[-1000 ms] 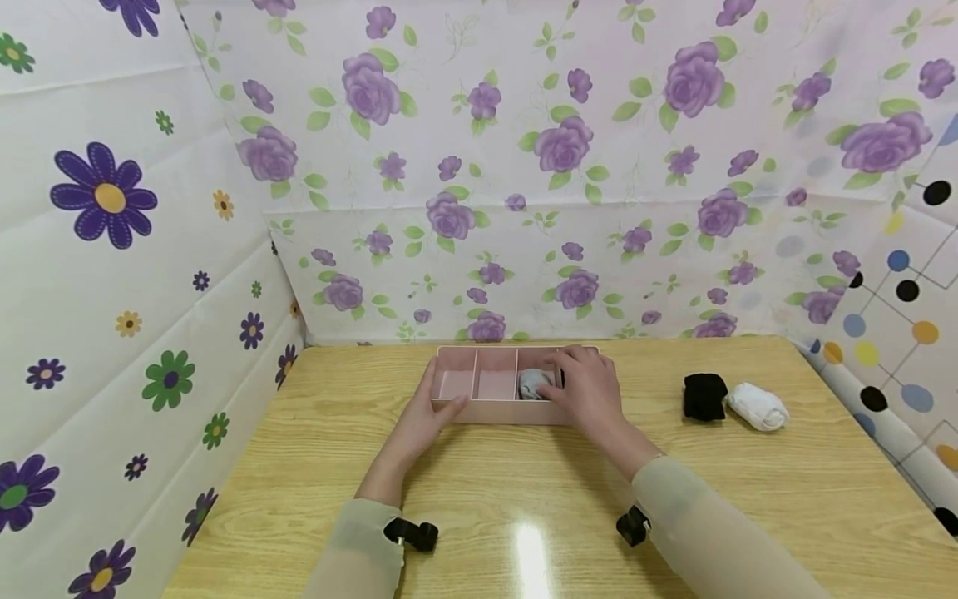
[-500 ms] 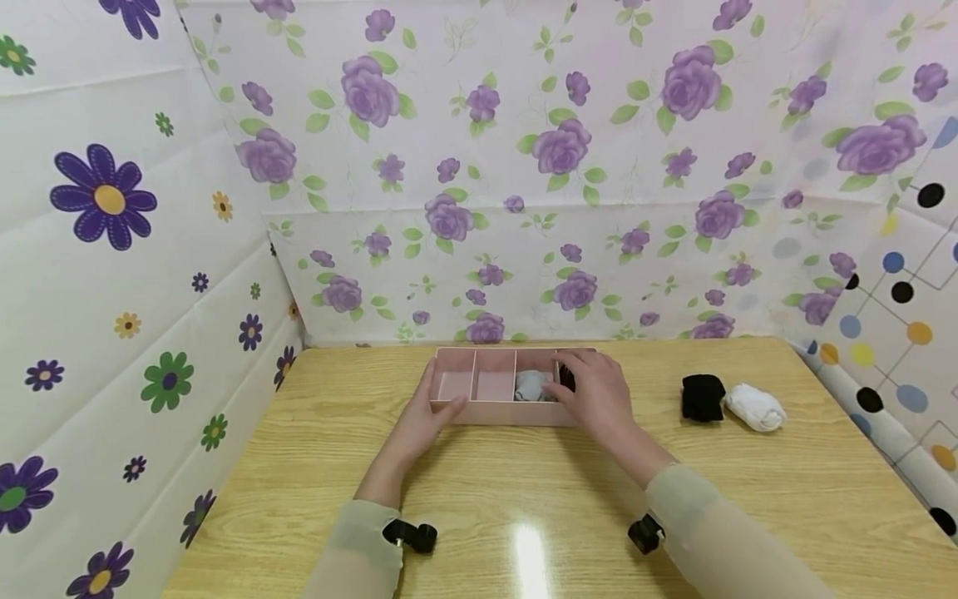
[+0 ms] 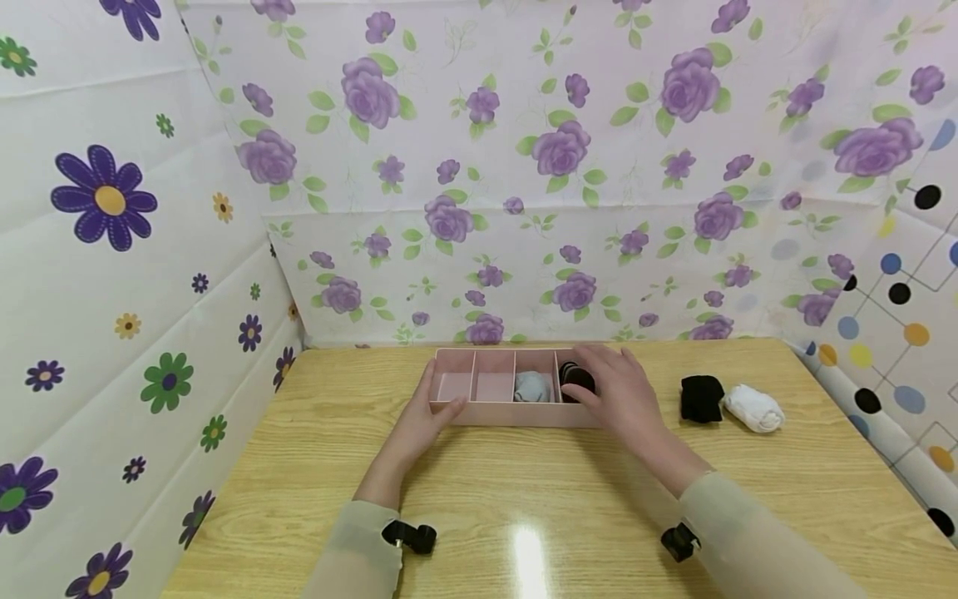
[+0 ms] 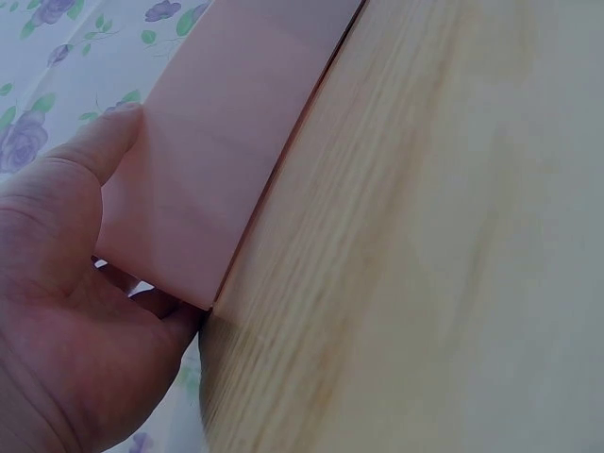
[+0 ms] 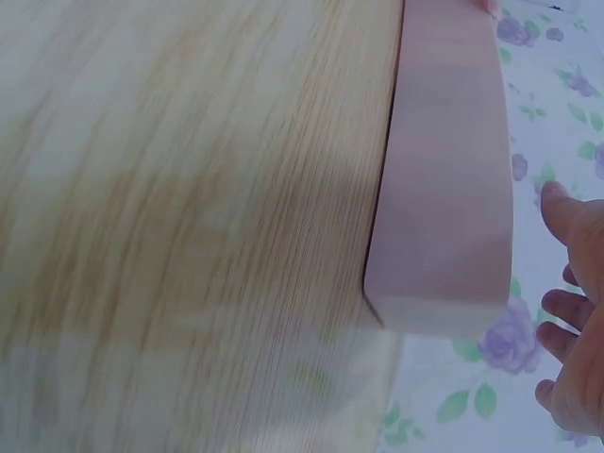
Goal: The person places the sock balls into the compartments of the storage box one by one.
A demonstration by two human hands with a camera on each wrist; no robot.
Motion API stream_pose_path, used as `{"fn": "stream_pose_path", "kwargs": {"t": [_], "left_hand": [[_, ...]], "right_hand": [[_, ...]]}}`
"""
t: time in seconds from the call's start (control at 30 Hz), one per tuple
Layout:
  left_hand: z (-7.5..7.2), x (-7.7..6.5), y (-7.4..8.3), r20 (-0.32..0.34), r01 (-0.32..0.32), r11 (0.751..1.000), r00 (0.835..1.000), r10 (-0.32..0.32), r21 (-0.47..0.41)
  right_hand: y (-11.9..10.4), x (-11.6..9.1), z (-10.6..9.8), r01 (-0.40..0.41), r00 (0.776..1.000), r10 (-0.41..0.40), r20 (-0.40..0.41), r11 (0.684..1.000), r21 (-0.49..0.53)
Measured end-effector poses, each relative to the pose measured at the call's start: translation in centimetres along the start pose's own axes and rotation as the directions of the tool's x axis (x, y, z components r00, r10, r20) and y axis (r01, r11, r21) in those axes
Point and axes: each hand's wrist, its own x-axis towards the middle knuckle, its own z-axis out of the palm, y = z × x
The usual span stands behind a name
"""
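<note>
A long pink divided box lies across the table in the head view. My left hand grips its left end, thumb along the front wall and fingers round the end. A grey rolled-up sock sits in the third compartment from the left. In the rightmost compartment lies a black rolled-up sock with pale stripes, partly hidden by my right hand. That hand hovers over the box's right end with loosely bent fingers and holds nothing; the right wrist view shows its fingers apart from the box.
To the right on the wooden table are a black rolled bundle and a white rolled bundle, side by side. A flowered cloth backdrop stands close behind the box. The two left compartments show bare pink floors.
My right hand has let go of the black striped sock in the rightmost compartment and drawn off to the right, uncovering it. The left hand has stayed on the box.
</note>
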Motion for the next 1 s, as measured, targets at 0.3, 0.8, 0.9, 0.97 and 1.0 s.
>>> {"fn": "stream_pose_path", "kwargs": {"t": [0.3,0.8,0.9,0.97,1.0], "left_hand": [[0.0,0.0,-0.1,-0.001,-0.015,1.000,1.000,0.015,-0.004],[0.1,0.0,-0.2,-0.007,-0.010,1.000,1.000,0.010,0.023],[0.1,0.0,-0.2,-0.010,-0.009,1.000,1.000,0.010,0.028],[0.1,0.0,-0.1,-0.011,-0.008,0.999,1.000,0.008,0.031],[0.1,0.0,-0.1,-0.012,-0.007,0.999,1.000,0.007,0.033]], "right_hand": [[2.2,-1.4,-1.5,0.009,1.000,-0.010,-0.012,0.999,-0.045],[6.3,-4.2,-4.0,-0.009,0.998,0.005,-0.060,0.997,-0.075],[7.0,-4.7,-4.4,-0.023,0.998,0.019,-0.056,0.997,-0.070],[7.4,-5.0,-4.7,-0.042,0.998,0.039,-0.045,0.997,-0.062],[7.7,-5.1,-4.8,-0.051,0.998,0.048,-0.040,0.997,-0.062]]}}
